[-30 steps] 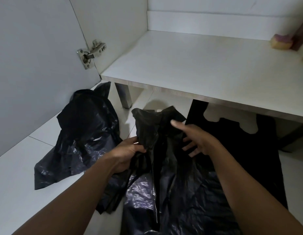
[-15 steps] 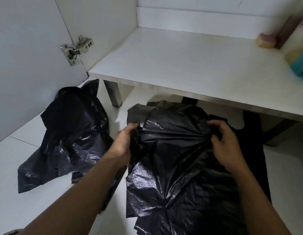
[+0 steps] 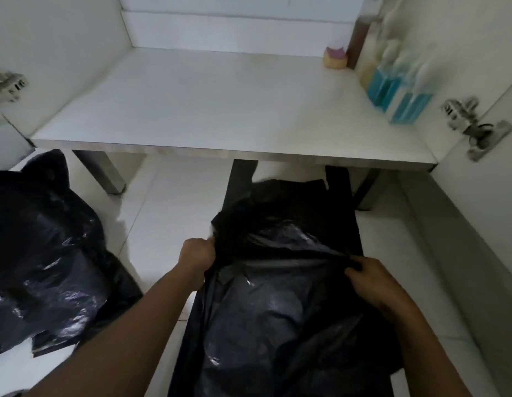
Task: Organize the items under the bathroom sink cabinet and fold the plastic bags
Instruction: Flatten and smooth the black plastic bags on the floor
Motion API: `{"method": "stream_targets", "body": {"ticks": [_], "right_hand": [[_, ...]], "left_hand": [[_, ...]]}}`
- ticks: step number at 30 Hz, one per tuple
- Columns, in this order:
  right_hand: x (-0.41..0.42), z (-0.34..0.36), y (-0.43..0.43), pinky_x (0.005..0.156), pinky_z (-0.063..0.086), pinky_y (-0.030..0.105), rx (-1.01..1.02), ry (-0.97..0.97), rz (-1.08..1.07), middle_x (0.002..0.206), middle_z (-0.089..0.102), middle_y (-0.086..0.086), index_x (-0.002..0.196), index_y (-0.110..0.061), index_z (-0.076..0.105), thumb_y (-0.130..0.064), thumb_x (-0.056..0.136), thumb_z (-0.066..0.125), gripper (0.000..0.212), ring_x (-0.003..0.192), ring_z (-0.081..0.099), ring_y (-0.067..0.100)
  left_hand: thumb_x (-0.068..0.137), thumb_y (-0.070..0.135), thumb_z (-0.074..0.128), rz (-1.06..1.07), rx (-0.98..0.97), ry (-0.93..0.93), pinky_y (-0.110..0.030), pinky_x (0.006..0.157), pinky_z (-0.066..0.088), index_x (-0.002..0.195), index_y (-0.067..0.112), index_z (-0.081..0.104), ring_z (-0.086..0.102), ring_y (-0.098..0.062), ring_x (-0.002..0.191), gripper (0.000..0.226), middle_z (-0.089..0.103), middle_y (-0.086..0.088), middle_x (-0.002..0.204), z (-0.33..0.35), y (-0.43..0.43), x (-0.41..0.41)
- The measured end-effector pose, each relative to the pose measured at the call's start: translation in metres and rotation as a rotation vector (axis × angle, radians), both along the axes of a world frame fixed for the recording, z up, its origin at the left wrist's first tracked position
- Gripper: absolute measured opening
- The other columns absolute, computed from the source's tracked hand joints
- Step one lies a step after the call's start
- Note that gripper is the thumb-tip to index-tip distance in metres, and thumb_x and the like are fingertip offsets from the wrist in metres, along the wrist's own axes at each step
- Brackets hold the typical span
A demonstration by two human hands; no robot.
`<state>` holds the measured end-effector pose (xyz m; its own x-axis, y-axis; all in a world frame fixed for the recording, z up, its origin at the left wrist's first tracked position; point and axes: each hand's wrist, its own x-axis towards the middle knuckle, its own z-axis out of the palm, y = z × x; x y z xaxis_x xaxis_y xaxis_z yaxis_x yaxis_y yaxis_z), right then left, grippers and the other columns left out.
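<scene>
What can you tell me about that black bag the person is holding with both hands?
The black plastic bag is thin, glossy and crumpled, with pale glints on its creases. The left hand grips its left edge and the right hand pinches its right edge, stretching it between them. Its lower part spreads toward the camera, over a flatter black bag lying on the white floor.

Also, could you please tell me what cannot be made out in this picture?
Head view:
1. Bottles at the back right of the shelf: blurred, labels and count unreadable.
2. Flat bag: mostly covered by the held bag; only its handles show.
3. Crumpled bag: cut off by the left edge.
4. Left hand: fingertips curled out of sight.
</scene>
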<state>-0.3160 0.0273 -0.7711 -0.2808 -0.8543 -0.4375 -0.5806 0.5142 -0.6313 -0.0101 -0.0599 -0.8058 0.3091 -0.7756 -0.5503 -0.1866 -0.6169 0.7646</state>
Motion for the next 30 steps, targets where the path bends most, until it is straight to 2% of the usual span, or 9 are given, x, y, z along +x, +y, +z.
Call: {"method": "stream_targets", "body": {"ticks": [4,7,11,13,15,17,23,27,30], "right_hand": [[0.001,0.006,-0.002,0.094,0.044,0.026,-0.031,-0.144,-0.093,0.138,0.054,0.007,0.147,-0.012,0.042,-0.013,0.097,0.050,0.050,0.112,0.057,0.020],[0.000,-0.001,0.002,0.103,0.040,0.026,-0.207,-0.110,-0.095,0.142,0.050,-0.001,0.147,-0.018,0.042,-0.010,0.096,0.051,0.053,0.124,0.053,0.019],[0.008,0.004,0.009,0.105,0.020,0.000,-0.686,0.068,-0.115,0.146,0.032,-0.018,0.152,-0.028,0.030,-0.007,0.100,0.048,0.059,0.131,0.029,-0.013],[0.002,-0.002,0.005,0.105,0.027,0.004,-0.577,0.081,-0.068,0.146,0.035,-0.016,0.153,-0.025,0.030,-0.009,0.100,0.047,0.058,0.127,0.037,-0.009],[-0.002,-0.011,0.004,0.103,0.045,0.027,-0.220,-0.002,-0.024,0.138,0.055,0.000,0.143,-0.019,0.048,-0.009,0.096,0.051,0.048,0.111,0.058,0.013],[-0.002,-0.016,0.004,0.095,0.052,0.038,-0.093,0.006,-0.080,0.121,0.067,0.007,0.131,-0.016,0.059,-0.011,0.092,0.052,0.040,0.098,0.064,0.021],[0.002,-0.019,0.006,0.096,0.050,0.035,-0.081,-0.097,-0.189,0.119,0.065,0.005,0.135,-0.014,0.056,-0.013,0.092,0.051,0.044,0.101,0.063,0.021],[0.003,-0.023,0.008,0.099,0.047,0.035,-0.125,-0.074,-0.157,0.133,0.060,0.006,0.142,-0.016,0.049,-0.017,0.092,0.056,0.050,0.110,0.060,0.022],[-0.001,-0.014,0.018,0.099,0.044,0.030,-0.180,-0.138,-0.127,0.135,0.054,-0.002,0.148,-0.026,0.039,-0.025,0.086,0.072,0.070,0.114,0.054,0.016]], "left_hand": [[0.087,0.064,0.063,-0.112,-0.063,0.015,-0.036,0.074,0.055,0.092,0.003,0.067,0.067,-0.028,0.084,0.062,0.069,-0.010,0.088,0.008,-0.003,-0.012],[0.082,0.043,0.079,-0.109,-0.160,-0.037,-0.043,0.088,0.058,0.108,0.014,0.064,0.069,-0.025,0.092,0.041,0.072,-0.007,0.103,0.004,-0.007,-0.016],[0.097,0.027,0.065,0.029,-0.466,0.218,-0.036,0.084,0.055,0.090,0.012,0.069,0.064,-0.017,0.081,0.017,0.071,-0.005,0.084,0.011,-0.016,-0.018],[0.099,0.027,0.062,0.063,-0.395,0.187,-0.034,0.083,0.054,0.096,0.007,0.069,0.064,-0.019,0.082,0.021,0.068,-0.004,0.084,0.009,-0.019,-0.018],[0.098,0.033,0.063,0.096,-0.093,0.218,-0.044,0.089,0.056,0.110,0.000,0.065,0.067,-0.031,0.093,0.035,0.069,-0.013,0.096,0.001,-0.018,-0.014],[0.094,0.038,0.068,0.065,0.056,0.338,-0.048,0.087,0.058,0.109,-0.001,0.064,0.068,-0.037,0.096,0.042,0.070,-0.019,0.103,0.001,-0.014,-0.009],[0.088,0.005,0.073,-0.032,-0.157,0.308,-0.031,0.068,0.058,0.115,0.018,0.055,0.071,-0.025,0.087,0.035,0.073,-0.008,0.099,0.007,0.003,-0.007],[0.087,-0.003,0.071,-0.256,-0.213,0.052,-0.036,0.090,0.057,0.102,0.014,0.070,0.068,-0.020,0.089,0.023,0.072,-0.010,0.110,-0.005,0.009,0.002],[0.081,0.008,0.080,-0.409,-0.210,-0.027,-0.032,0.100,0.051,0.125,0.017,0.066,0.064,-0.015,0.102,0.047,0.065,-0.001,0.124,0.001,0.017,0.004]]}}
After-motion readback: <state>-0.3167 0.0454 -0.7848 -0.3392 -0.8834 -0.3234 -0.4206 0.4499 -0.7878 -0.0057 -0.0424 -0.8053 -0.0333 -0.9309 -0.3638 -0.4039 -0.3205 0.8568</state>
